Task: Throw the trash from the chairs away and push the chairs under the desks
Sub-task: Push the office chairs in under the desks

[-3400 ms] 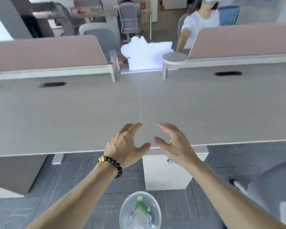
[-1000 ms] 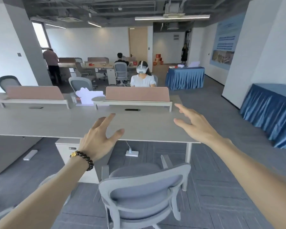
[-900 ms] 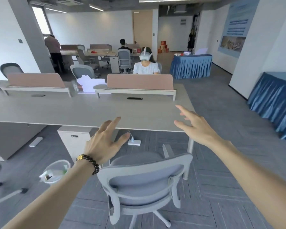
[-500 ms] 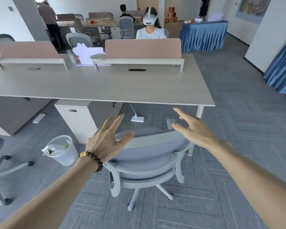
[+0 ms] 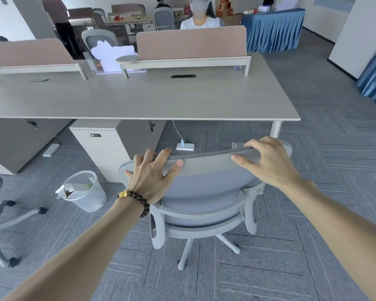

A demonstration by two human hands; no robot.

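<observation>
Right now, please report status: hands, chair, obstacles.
Left hand and right hand both grip the chair backrest top. Chair stands short of the desk. Power strip lies on the floor ahead.

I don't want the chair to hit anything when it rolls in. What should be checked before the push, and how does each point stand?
1. Left hand on the chair back: ok.
2. Right hand on it: ok.
3. Trash on the seat: cannot tell, hidden.
4. Gap under the desk ahead: not ok, a power strip lies there.
5. Bin clear of the path: ok, off to the left.
</observation>
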